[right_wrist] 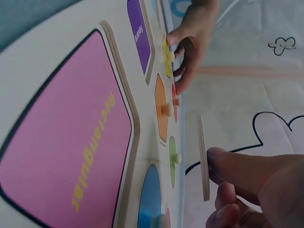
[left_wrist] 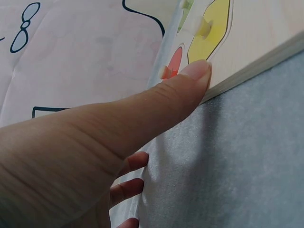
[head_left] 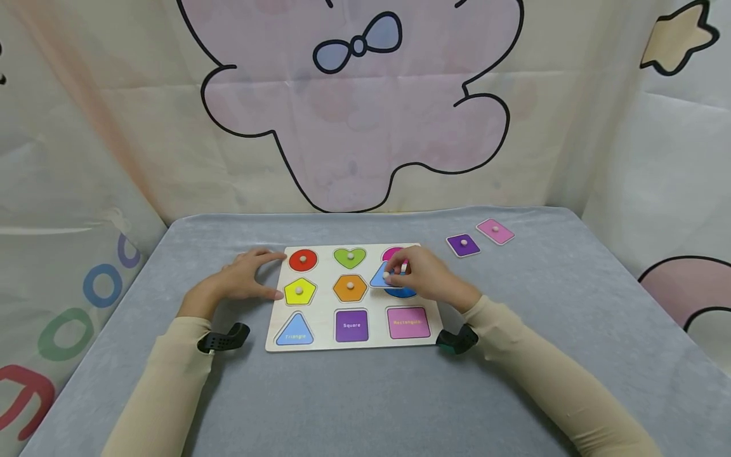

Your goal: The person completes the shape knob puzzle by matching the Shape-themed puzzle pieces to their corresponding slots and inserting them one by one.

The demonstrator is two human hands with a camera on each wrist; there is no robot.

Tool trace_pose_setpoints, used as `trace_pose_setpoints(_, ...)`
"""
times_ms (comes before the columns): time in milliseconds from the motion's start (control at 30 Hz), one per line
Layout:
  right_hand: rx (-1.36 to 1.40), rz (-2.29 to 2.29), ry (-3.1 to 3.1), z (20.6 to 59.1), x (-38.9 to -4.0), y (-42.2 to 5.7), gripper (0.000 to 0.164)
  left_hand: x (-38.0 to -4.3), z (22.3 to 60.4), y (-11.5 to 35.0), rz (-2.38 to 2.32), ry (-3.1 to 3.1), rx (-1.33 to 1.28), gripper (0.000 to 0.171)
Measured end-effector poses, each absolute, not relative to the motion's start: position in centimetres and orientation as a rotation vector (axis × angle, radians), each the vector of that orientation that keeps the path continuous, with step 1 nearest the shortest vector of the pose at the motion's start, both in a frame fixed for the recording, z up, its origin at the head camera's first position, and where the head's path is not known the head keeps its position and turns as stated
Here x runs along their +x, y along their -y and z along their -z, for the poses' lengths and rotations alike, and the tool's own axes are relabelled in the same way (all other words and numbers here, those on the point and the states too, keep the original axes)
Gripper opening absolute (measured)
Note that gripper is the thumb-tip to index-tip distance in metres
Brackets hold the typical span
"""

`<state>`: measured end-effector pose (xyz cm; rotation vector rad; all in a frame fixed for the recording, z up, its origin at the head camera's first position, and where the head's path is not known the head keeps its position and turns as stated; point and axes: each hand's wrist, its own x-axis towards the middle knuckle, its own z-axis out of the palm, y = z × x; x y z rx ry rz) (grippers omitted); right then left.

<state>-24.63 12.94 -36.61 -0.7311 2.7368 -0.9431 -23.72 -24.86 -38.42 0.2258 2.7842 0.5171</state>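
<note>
A white wooden puzzle board [head_left: 324, 317] lies on the table. My right hand [head_left: 428, 273] pinches a blue triangle piece [head_left: 379, 279] by its small knob, above the board's right side; the right wrist view shows that piece edge-on, raised over the board. Beneath it sit a blue piece [head_left: 401, 292] and a magenta piece [head_left: 391, 252], both partly hidden. My left hand [head_left: 237, 279] touches the board's left edge, thumb on the rim near the yellow pentagon [head_left: 299, 292]. A red piece [head_left: 302, 260], green heart [head_left: 349, 258] and orange hexagon [head_left: 350, 288] sit in their places.
The board's front row shows recesses printed Triangle [head_left: 295, 331], Square [head_left: 351, 326] and Rectangular [head_left: 408, 322]. Right of the board, toward the back, lie a purple square piece [head_left: 463, 245] and a pink rectangle piece [head_left: 495, 231]. A printed curtain [head_left: 354, 127] hangs behind the grey tablecloth [head_left: 354, 406].
</note>
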Motion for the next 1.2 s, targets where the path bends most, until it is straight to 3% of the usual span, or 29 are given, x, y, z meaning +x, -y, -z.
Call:
trace_pose_setpoints(800,-0.891,0.961,-2.637,36.1,-22.0,-8.3,0.009,-23.7,38.4,24.9,-0.529,-2.786,0.236,0.094)
trace_pose_setpoints(1200,-0.825,0.980,-2.555,36.2,-21.1,-5.9,0.011,-23.7,38.4,24.9,-0.533,-2.789,0.230,0.093)
